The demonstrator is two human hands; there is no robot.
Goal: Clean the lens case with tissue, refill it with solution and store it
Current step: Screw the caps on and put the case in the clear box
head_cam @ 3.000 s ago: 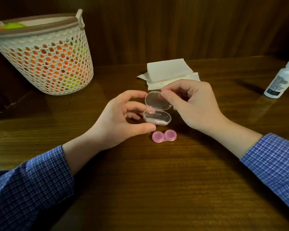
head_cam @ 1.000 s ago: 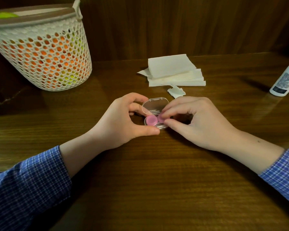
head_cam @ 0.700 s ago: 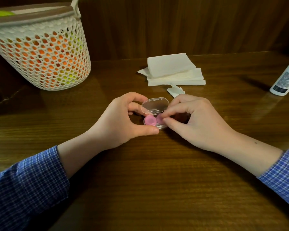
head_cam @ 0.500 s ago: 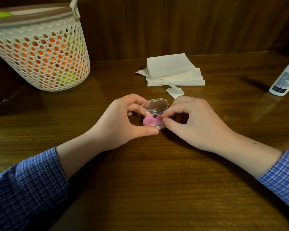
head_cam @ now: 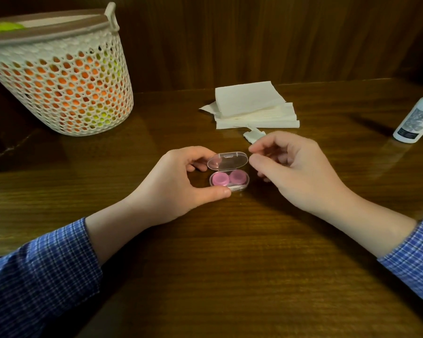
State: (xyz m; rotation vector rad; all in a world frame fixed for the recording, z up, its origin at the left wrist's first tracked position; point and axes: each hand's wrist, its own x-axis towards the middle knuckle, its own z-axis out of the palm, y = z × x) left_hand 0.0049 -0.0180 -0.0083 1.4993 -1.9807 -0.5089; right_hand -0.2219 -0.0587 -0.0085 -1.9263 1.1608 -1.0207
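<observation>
While left hand [head_cam: 178,181] steadies clear box [head_cam: 228,175], right hand [head_cam: 296,167] hovers beside its edge.

Two hands meet low over a table.
Left hand [head_cam: 178,181] curls, thumb extended; right hand [head_cam: 296,169] hovers with fingertips pinched.

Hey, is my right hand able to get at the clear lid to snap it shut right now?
Probably yes. The right hand hovers empty just beside the raised clear lid, with nothing between them. The left hand steadies the clear box from the opposite side, leaving the lid's right edge free.
</observation>
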